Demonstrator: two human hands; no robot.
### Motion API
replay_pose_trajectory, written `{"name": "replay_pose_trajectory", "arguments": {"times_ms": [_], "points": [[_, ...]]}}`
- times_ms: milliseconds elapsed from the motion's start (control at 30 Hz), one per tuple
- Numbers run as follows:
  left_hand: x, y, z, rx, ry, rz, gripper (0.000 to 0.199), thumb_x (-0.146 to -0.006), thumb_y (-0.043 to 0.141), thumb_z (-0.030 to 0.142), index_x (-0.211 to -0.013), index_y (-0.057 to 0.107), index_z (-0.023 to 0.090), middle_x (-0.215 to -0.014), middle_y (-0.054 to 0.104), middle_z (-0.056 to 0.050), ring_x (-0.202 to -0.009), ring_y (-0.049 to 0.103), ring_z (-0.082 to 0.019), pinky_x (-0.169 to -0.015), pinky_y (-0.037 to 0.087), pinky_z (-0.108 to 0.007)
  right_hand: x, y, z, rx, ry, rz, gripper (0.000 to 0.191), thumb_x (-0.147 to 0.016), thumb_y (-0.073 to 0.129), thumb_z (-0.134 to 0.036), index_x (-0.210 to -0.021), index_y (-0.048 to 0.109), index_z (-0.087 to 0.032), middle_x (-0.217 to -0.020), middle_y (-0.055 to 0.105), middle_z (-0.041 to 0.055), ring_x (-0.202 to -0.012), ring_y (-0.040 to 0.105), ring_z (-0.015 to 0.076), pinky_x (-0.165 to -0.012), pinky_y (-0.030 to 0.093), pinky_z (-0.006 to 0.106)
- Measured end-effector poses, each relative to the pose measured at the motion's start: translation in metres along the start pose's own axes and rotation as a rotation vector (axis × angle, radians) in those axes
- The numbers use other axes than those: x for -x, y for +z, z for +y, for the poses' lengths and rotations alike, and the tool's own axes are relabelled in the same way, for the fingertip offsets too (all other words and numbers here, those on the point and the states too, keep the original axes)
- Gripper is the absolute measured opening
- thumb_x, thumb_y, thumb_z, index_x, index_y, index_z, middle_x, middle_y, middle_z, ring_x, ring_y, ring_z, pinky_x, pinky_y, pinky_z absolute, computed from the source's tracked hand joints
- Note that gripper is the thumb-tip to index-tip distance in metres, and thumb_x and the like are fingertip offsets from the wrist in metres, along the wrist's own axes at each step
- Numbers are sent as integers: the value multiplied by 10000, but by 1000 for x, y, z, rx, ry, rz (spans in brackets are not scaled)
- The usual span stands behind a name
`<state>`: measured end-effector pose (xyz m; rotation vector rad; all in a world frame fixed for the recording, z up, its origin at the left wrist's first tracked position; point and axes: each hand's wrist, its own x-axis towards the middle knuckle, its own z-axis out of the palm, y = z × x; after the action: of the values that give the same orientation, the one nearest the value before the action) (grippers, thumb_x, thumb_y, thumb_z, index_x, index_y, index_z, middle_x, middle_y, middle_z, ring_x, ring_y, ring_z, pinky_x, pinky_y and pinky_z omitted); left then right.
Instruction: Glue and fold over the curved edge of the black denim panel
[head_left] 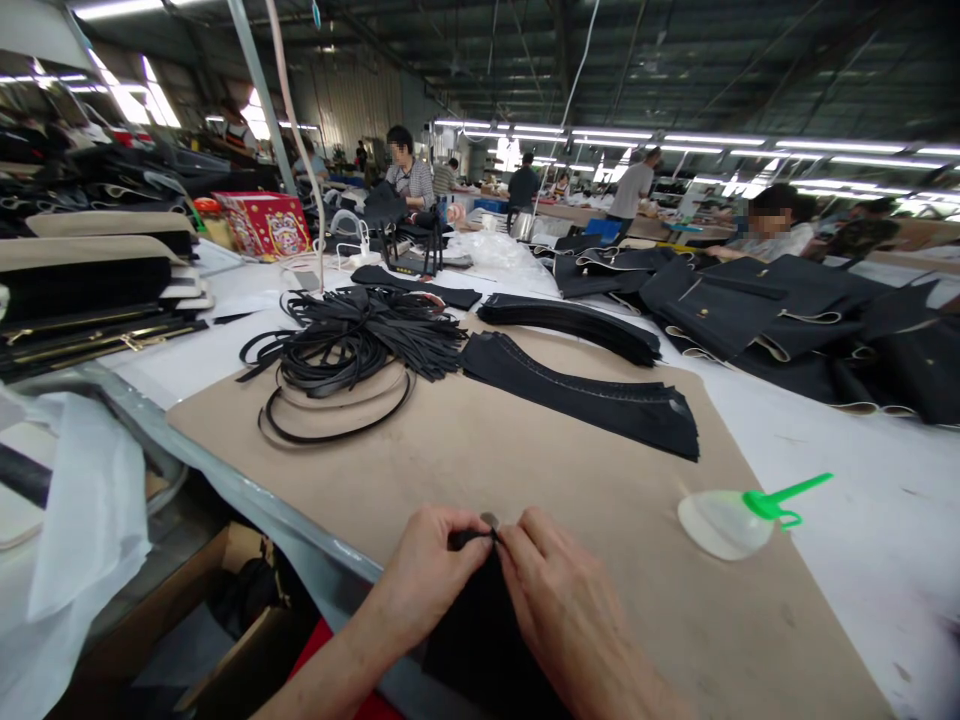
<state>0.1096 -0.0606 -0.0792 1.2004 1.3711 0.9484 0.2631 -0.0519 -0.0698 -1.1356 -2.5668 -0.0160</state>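
Black piece (484, 630), judged light and soft, was best held by its far edge, where left hand (429, 568) and right hand (564, 590) pinched it, fingertips close together.

Strip lights (840, 160) glow beneath a dark metal roof (690, 70).

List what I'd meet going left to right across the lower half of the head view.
White translucent sheet → open cardboard box → left hand → right hand → squeeze bottle with a green nozzle.
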Motion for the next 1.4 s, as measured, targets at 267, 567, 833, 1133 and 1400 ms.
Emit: {"name": "replay_pose_trajectory", "arguments": {"times_ms": [267,567,833,1133,1400], "points": [[1,0,-3,-35,17,-20,204,-721,558,269,-721,726,153,-658,650,-4,-661,540,-159,-595,371,-228,-2,-2,-4,-54,91,-44,190,-862,458,-51,-828,595,-178,-781,556,30,-610,556,156,-568,390,257],[-4,-3,-10,7,-104,34,168,-672,538,295,-681,635,158,-567,520,29,-559,460,-125,-519,312,-219,-10,-21,17,-580,360,-34,199,-859,468,-155,-716,601,-190,-684,553,-12,-605,527,127,-568,376,239],[-4,-7,-8,21,-78,10,229,-696,571,350,-728,656,140,-596,545,17,-586,467,-128,-539,336,-224,-3,-12,4,-325,225,-41,71,-850,552,-195,-919,548,-212,-897,573,15,-807,586,189,-664,402,283],[-2,-6,-6,-74,-18,36,211,-729,544,315,-728,671,146,-631,584,5,-654,507,-150,-601,366,-239,-8,-5,-8,-111,250,-64,110,-843,512,-108,-851,518,-218,-855,559,21,-781,567,208,-610,353,279],[-3,-6,-5,-65,-38,9,230,-679,586,280,-835,681,140,-704,617,1,-692,529,-155,-639,391,-244,-5,0,-1,-302,267,-96,136,-856,479,-99,-832,567,-200,-803,572,10,-673,565,169,-599,349,271]]}}
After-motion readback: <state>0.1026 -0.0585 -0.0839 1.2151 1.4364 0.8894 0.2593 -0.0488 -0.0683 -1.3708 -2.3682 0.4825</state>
